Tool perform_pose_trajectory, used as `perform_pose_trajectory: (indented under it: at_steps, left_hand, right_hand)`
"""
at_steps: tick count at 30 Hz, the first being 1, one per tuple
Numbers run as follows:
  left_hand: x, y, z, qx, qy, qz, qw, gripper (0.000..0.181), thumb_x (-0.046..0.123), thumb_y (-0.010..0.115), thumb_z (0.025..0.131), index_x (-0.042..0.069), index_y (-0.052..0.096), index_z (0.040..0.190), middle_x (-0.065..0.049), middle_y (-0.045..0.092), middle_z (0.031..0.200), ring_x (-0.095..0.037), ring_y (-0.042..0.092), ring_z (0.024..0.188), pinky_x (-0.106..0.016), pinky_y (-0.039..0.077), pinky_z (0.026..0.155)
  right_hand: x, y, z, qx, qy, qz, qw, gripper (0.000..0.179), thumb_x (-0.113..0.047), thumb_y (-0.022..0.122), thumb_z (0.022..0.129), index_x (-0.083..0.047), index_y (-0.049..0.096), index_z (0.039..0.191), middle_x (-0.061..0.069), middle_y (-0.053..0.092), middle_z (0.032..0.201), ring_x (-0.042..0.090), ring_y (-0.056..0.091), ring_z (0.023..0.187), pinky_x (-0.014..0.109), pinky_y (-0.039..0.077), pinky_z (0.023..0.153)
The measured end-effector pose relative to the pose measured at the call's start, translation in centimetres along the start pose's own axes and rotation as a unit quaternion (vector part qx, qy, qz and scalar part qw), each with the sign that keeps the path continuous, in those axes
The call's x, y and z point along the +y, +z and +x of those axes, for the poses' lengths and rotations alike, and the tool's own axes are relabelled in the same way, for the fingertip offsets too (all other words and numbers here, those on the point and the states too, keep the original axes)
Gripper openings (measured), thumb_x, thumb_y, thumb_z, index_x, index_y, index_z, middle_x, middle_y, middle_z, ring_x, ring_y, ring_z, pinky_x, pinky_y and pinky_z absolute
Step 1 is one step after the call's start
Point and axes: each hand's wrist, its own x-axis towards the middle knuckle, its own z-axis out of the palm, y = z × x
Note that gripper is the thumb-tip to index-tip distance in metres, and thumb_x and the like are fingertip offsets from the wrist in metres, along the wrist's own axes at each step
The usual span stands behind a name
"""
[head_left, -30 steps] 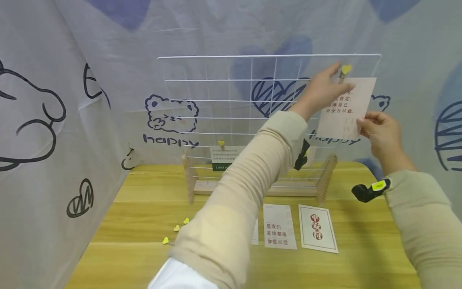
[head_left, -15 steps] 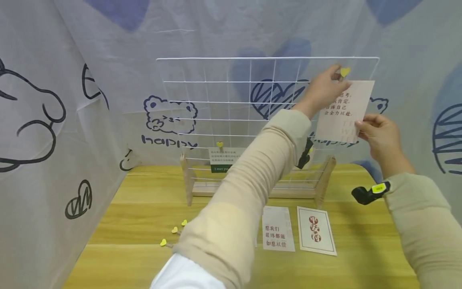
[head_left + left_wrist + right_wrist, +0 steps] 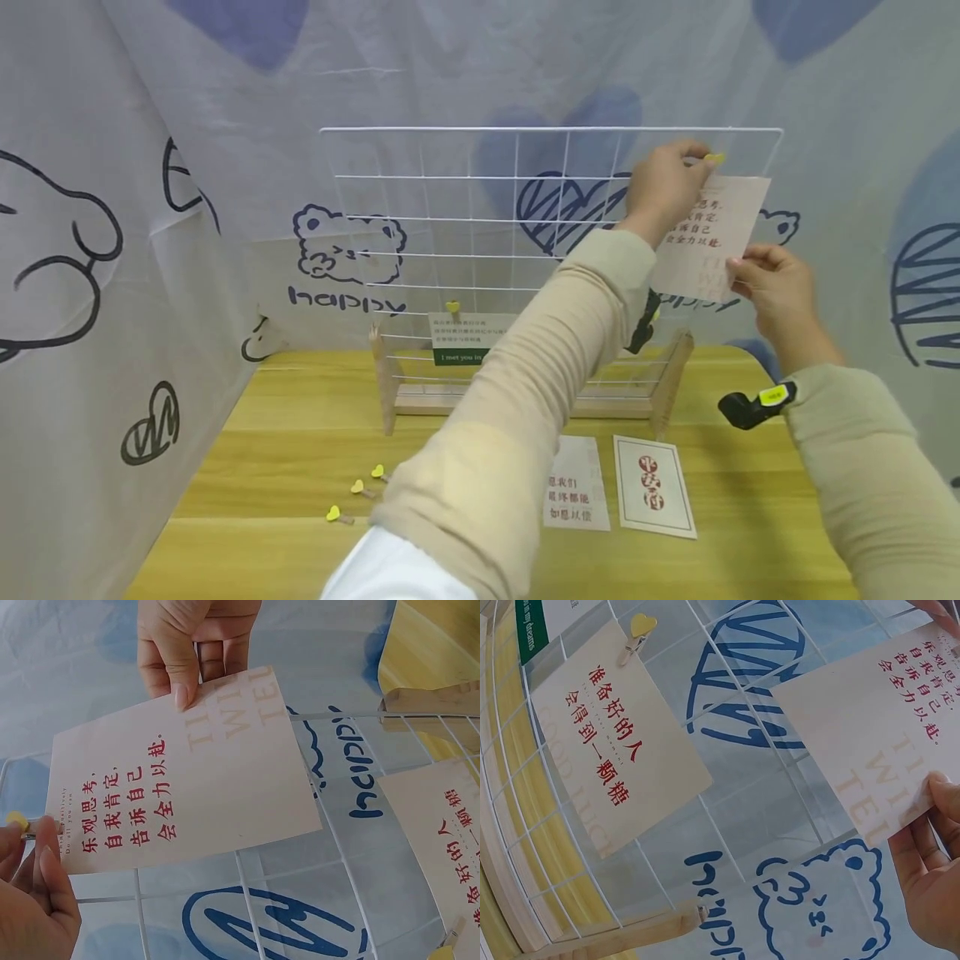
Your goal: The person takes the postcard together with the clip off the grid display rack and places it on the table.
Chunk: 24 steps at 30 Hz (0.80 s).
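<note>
A white card with red Chinese lettering (image 3: 693,242) is held up against the upper right of the white wire grid (image 3: 450,177). My left hand (image 3: 663,190) pinches a small clip with a yellow heart (image 3: 715,157) at the card's top edge. Thumb and fingers of my right hand (image 3: 780,296) pinch the card's lower right edge. In the left wrist view the clip (image 3: 16,821) sits between the left fingertips, partly hidden by them. Lower on the grid, another lettered card (image 3: 622,750) hangs from a heart clip (image 3: 641,628).
A green-and-white card (image 3: 461,337) is clipped low on the grid, partly behind my left arm. The grid stands in a wooden base (image 3: 615,407). On the table (image 3: 262,433) lie two visible cards, one bordered (image 3: 655,487), and several heart clips (image 3: 358,487) at left.
The yellow heart has turned from facing the head camera to lying nearly edge-on at the card's top. Both hands keep their holds. The head view has shifted slightly.
</note>
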Motion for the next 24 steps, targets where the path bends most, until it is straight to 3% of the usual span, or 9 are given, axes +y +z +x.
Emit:
perform_pose_trajectory:
  at_steps: [8, 18, 24]
  left_hand:
    - [0.0, -0.8, 0.4, 0.029, 0.018, 0.024, 0.9991, 0.017, 0.032, 0.053, 0.085, 0.032, 0.062, 0.099, 0.017, 0.059, 0.087, 0.001, 0.05, 0.068, -0.01, 0.037, 0.06]
    - [-0.9, -0.9, 0.6, 0.046, 0.016, -0.07, 0.9963, 0.012, 0.024, 0.059, 0.081, 0.023, 0.066, 0.092, 0.013, 0.06, 0.08, 0.0, 0.051, 0.067, -0.01, 0.039, 0.053]
    - [-1.2, -0.8, 0.8, 0.073, 0.013, -0.078, 0.9942, 0.009, 0.024, 0.061, 0.08, 0.023, 0.066, 0.088, 0.014, 0.06, 0.08, 0.0, 0.05, 0.067, -0.009, 0.037, 0.056]
  right_hand:
    - [-0.2, 0.2, 0.2, 0.002, -0.002, -0.016, 0.9999, 0.01, -0.002, 0.067, 0.073, -0.01, 0.06, 0.075, -0.003, 0.06, 0.069, 0.007, 0.057, 0.061, 0.016, 0.047, 0.056]
    - [-0.1, 1.0, 0.2, 0.0, 0.004, -0.013, 0.9999, 0.01, -0.002, 0.066, 0.074, -0.011, 0.06, 0.073, -0.003, 0.059, 0.068, 0.008, 0.057, 0.059, 0.017, 0.048, 0.057]
    - [0.2, 1.3, 0.4, -0.003, 0.006, -0.017, 0.9998, 0.01, -0.003, 0.065, 0.074, -0.011, 0.061, 0.074, -0.002, 0.059, 0.068, 0.008, 0.057, 0.061, 0.017, 0.048, 0.058]
